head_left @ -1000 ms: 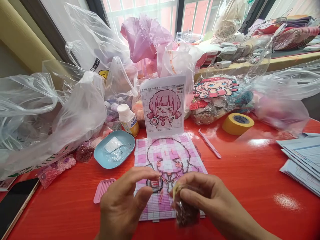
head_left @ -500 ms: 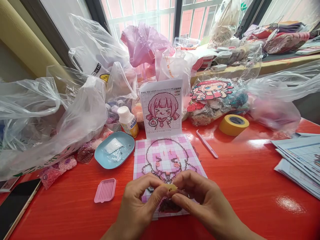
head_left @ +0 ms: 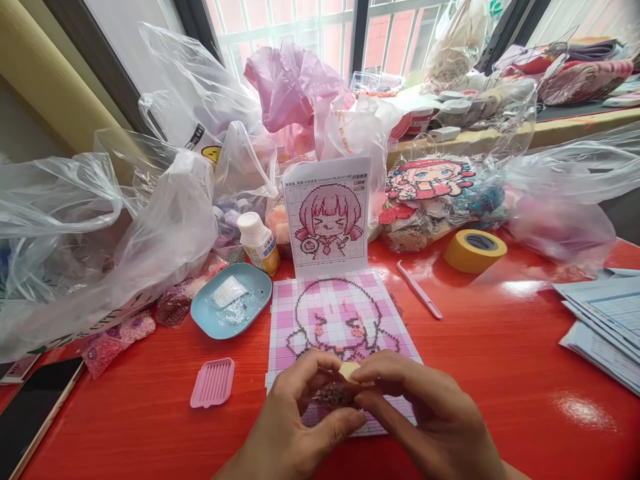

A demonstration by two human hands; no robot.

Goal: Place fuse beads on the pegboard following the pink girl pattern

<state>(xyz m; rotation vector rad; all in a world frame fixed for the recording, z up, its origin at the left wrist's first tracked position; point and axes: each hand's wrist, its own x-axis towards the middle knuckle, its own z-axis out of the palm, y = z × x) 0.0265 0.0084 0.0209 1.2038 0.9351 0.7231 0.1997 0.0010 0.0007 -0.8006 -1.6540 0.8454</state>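
Observation:
A small clear bag of dark beads (head_left: 334, 395) is held over the lower part of a pink and white gridded board (head_left: 285, 313). My left hand (head_left: 305, 413) is curled round the bag, its thumb and fingers on it. Beside it, my right hand (head_left: 425, 407) pinches a small pale yellow piece (head_left: 349, 371) at the bag's top. Outlines of dark beads form a round head and face on the board. Behind it stands a paper chart (head_left: 327, 220) with a pink-haired figure.
Left of the board are a blue dish (head_left: 200, 313) with white beads, a white bottle (head_left: 256, 240) and a pink ridged tray (head_left: 213, 383). Right of it lie a pink tool (head_left: 419, 290), yellow tape (head_left: 457, 251) and papers (head_left: 600, 300). Plastic bags (head_left: 185, 207) crowd the back.
Both hands have shifted slightly, and my left thumb has moved away from the yellow piece. The bag of beads is now raised between the hands. The view has shifted slightly.

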